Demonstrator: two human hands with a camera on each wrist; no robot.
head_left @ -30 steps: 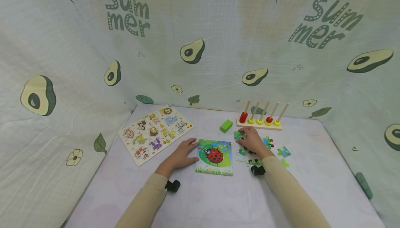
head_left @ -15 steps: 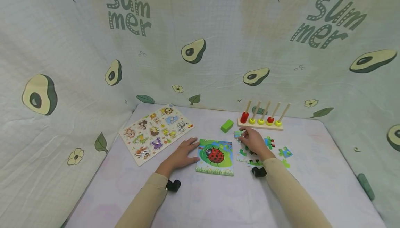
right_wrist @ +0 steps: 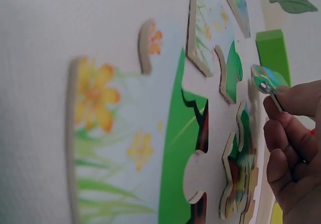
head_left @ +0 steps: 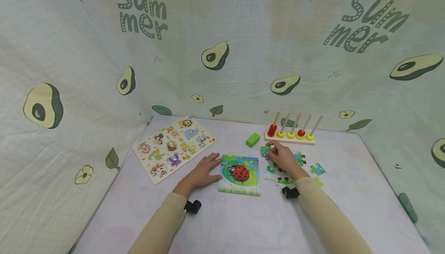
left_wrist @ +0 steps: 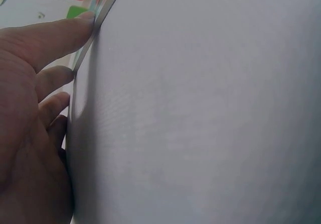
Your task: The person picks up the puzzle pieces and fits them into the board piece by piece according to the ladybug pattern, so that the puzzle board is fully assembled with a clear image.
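Puzzle piece [right_wrist: 267,78], pinched at its edge between the thumb and finger of a person's right hand [head_left: 283,159], the other fingers curled in. It is at the far side of the pale table [head_left: 222,223], near the green block [head_left: 252,140] and just off the top right corner of the ladybug board [head_left: 239,173]. Thin-edged, it should feel light and stiff — probably best taken by the rim, since narrow tabs may chip. It tilts, printed face showing in the right-wrist view, a painted eye toward the fingertips. Roughly square and partly covered, it shows no clear long axis. The left hand [head_left: 201,171] — fingers spread, nearly straight — touches the board's left edge, gripping nothing.
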